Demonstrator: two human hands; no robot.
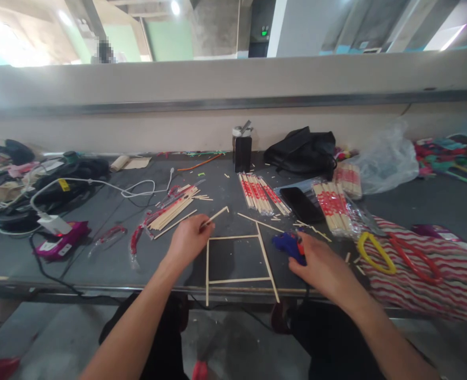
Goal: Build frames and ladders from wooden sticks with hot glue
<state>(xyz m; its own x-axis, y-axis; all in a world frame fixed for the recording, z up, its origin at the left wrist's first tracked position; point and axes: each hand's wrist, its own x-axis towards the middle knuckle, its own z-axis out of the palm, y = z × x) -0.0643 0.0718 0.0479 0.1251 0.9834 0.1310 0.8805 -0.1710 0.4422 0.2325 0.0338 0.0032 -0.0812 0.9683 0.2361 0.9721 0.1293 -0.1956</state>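
My left hand (189, 235) pinches a thin wooden stick (218, 214), which points up and right, with a short bit at its far tip. My right hand (323, 264) has its fingers around a blue glue gun (287, 244) with an orange-red part, low over the table. Between my hands lies a frame of wooden sticks (233, 281), two long sides joined by two crosspieces. Its near ends reach past the table edge. Another loose stick (257, 221) lies at a slant by the frame's far right corner, its right end near the glue gun.
Loose sticks (174, 208) and torn wrappers lie left. Packed stick bundles (257, 192), a black phone (301, 204) and a bottle (242, 148) stand or lie beyond. Scissors with yellow and red handles (376, 253) rest on striped cloth (408, 301). A white cable (99, 182) crosses the left side.
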